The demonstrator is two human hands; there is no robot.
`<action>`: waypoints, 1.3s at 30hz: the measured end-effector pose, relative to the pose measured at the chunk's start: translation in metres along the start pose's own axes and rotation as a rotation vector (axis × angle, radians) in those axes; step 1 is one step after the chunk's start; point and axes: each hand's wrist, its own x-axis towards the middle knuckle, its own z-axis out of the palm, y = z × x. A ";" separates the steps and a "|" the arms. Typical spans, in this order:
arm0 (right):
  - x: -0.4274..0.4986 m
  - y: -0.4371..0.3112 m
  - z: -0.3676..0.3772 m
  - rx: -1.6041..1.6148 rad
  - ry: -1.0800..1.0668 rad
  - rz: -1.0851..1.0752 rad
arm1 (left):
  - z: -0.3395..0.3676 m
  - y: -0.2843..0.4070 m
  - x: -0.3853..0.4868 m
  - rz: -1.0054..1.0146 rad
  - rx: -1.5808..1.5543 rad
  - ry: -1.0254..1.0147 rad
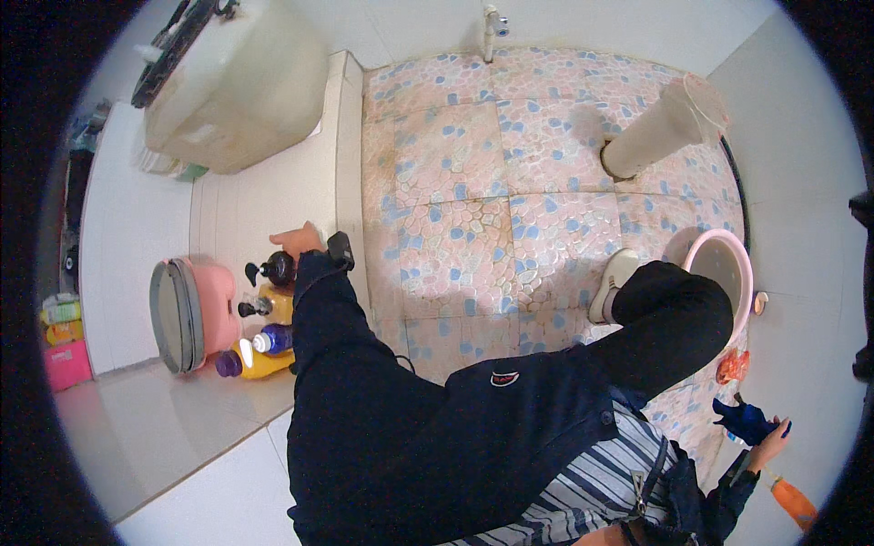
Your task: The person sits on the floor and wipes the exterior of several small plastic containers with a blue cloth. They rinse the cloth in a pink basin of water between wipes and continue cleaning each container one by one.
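Note:
My left hand (298, 239) is at the tiled ledge, its thumb apart from the fingers; the sleeve hides part of it. Just beside it stands a dark pump bottle (280, 268). A yellow pump bottle (276, 304), a blue bottle with a white cap (274, 338) and a yellow bottle with a purple cap (263, 360) line the ledge along my sleeve. Far to the right, my right hand (769, 445) grips a bunched dark blue cloth (744, 420) near the wall. A small white and blue item, partly hidden, shows under the cloth.
A pink bucket with a grey rim (212, 310) and a large pale tank (239, 89) occupy the ledge. A pipe (642, 147) rises from the patterned floor (464, 239). My leg partly hides a pink basin (744, 273) by the right wall. A tap (497, 27) is on the far wall.

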 end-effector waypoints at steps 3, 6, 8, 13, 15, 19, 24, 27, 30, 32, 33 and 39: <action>-0.015 -0.003 -0.005 -0.014 0.008 0.007 | 0.007 -0.015 0.025 0.479 0.435 -0.066; 0.009 0.034 -0.014 0.041 -0.031 0.011 | 0.014 -0.025 0.076 0.881 1.141 -0.087; 0.001 0.029 -0.031 0.096 -0.032 -0.031 | 0.032 -0.014 0.063 1.079 1.246 -0.282; 0.011 -0.001 0.002 0.168 0.030 0.123 | 0.028 -0.005 0.059 0.731 1.091 0.463; 0.016 0.010 -0.042 0.144 0.092 0.040 | 0.066 0.036 -0.006 0.584 0.585 0.607; 0.011 0.014 -0.086 0.455 0.181 0.324 | 0.083 0.144 -0.186 0.693 -0.395 -0.223; 0.040 0.095 -0.121 0.291 0.079 0.333 | -0.022 0.333 -0.470 0.761 -0.881 -1.137; 0.057 0.158 -0.137 -0.094 0.053 0.361 | -0.109 0.349 -0.681 0.788 -1.070 -1.692; 0.079 0.217 -0.133 -0.413 0.094 0.362 | -0.137 0.316 -0.824 0.622 -0.940 -2.036; 0.096 0.270 -0.148 -0.533 0.117 0.315 | -0.133 0.279 -0.895 0.611 -0.733 -2.189; 0.110 0.287 -0.145 -0.586 0.120 0.338 | -0.132 0.260 -0.919 0.675 -0.597 -2.178; 0.203 0.348 -0.120 -0.590 0.176 0.343 | -0.084 0.228 -0.959 0.735 -0.158 -2.117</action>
